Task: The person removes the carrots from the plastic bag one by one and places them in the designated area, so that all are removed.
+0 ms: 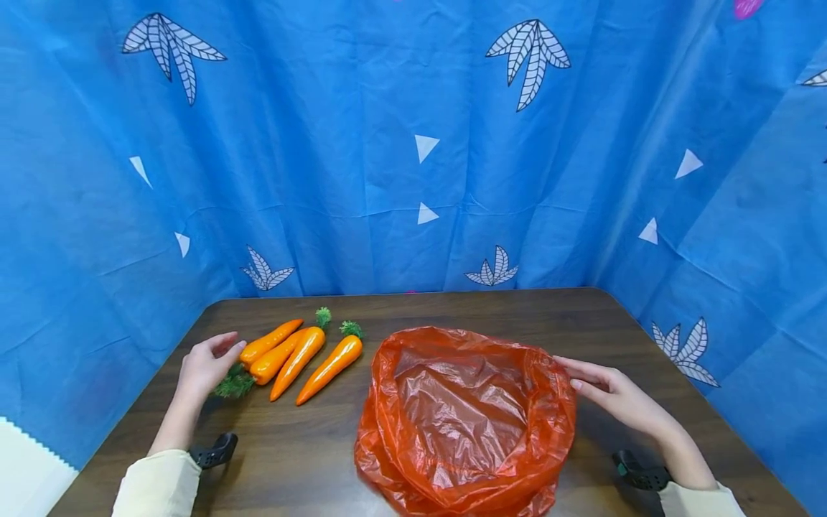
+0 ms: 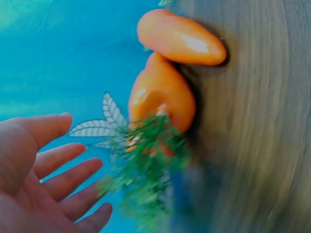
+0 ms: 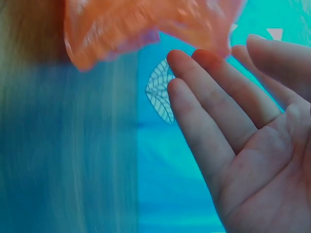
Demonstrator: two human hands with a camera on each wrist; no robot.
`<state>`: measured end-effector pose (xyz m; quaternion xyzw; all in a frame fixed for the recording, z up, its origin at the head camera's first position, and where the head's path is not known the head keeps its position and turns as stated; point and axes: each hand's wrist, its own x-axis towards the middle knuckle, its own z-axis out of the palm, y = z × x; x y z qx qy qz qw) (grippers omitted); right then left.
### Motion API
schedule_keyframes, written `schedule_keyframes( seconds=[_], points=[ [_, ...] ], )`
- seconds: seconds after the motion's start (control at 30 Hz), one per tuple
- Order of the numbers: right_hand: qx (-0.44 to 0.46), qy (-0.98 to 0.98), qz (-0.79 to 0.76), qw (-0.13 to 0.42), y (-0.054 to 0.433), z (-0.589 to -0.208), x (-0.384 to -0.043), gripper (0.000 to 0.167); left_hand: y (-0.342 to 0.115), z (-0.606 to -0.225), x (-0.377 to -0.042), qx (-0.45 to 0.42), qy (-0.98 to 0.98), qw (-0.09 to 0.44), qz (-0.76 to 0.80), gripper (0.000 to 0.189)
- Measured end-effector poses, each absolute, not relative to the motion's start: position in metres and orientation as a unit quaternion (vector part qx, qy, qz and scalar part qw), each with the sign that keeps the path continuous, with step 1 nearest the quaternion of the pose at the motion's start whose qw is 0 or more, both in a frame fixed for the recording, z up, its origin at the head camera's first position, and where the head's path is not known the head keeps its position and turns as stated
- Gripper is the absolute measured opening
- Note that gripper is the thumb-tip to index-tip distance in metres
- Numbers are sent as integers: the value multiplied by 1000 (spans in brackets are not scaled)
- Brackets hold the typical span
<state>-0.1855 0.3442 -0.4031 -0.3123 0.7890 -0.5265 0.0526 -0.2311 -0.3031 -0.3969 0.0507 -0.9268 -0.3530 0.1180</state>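
Observation:
Several orange carrots (image 1: 332,369) with green tops lie at the left of the table. My left hand (image 1: 208,362) is just beside the leftmost ones, close over their green leaves (image 1: 235,381). In the left wrist view its fingers (image 2: 73,182) are spread and relaxed, apart from the carrot (image 2: 167,99), with nothing in the palm. A red plastic bag (image 1: 381,431) stands with its mouth wide at the table's middle right. Fingertips of my right hand (image 1: 610,391) are right at the bag's right rim. The right wrist view shows those fingers (image 3: 218,92) straight below the bag's edge (image 3: 146,29).
The dark wooden table (image 1: 291,459) ends at a blue curtain (image 1: 362,143) with leaf prints behind and on both sides. Black wrist straps (image 1: 216,451) sit on both forearms. A white, zigzag-edged piece (image 1: 29,474) shows at the lower left.

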Motion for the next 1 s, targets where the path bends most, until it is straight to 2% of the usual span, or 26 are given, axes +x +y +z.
schedule_keyframes(
  seconds=[0.13,0.37,0.53,0.7,0.8,1.0],
  points=[
    [-296,810,-504,36,360,-398,-179,40,-304,-383,-230,20,-934,103,-343,68],
    [-251,886,-389,-5,382,-380,-172,40,-319,-358,-219,-13,-952,97,-292,69],
    [-177,940,-289,31,397,-354,-169,50,-323,-342,-204,-34,-958,98,-267,69],
    [-136,945,-290,63,404,-324,-165,62,-310,-319,-189,-92,-950,147,-259,63],
    [-146,946,-288,36,401,-309,-165,63,-298,-303,-181,-124,-943,175,-255,60],
    [-165,958,-234,-23,379,-288,-162,61,-266,-284,-167,-188,-932,195,-240,60]
  ],
)
